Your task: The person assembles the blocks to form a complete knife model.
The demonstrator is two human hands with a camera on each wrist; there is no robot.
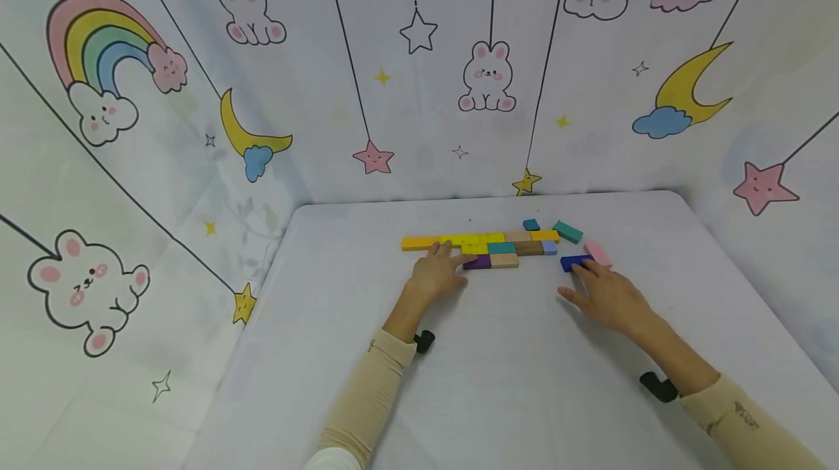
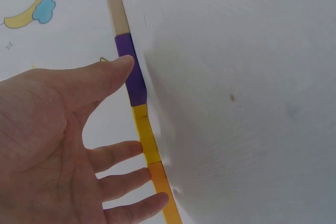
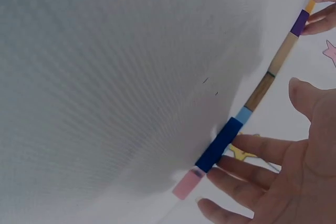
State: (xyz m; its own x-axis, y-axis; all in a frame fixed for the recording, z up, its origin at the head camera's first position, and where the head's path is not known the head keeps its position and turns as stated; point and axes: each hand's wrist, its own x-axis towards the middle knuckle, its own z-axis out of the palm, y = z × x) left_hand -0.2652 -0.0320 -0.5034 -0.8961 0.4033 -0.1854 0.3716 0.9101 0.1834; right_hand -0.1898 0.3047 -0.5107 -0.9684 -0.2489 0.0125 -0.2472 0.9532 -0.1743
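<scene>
Colored rectangular blocks lie in rows at the back of the table. My left hand (image 1: 435, 277) touches their near left side. Its thumb rests at the purple block (image 1: 481, 262), and its other fingers reach the yellow block (image 2: 150, 142) and the orange block (image 2: 165, 195), fairly straight. Right of the rows, my right hand (image 1: 612, 299) has its fingertips on the dark blue block (image 1: 572, 263), while its thumb stands apart from it. Just behind that block lies the pink block (image 1: 598, 253). Beside the purple block is a light wooden block (image 1: 504, 261).
A green block (image 1: 567, 232) and a small teal block (image 1: 531, 224) lie loose behind the rows. A brown block (image 1: 528, 248) and a light blue block (image 1: 549, 248) end the middle row. A patterned curtain (image 1: 432, 127) hangs behind the white table (image 1: 511, 382).
</scene>
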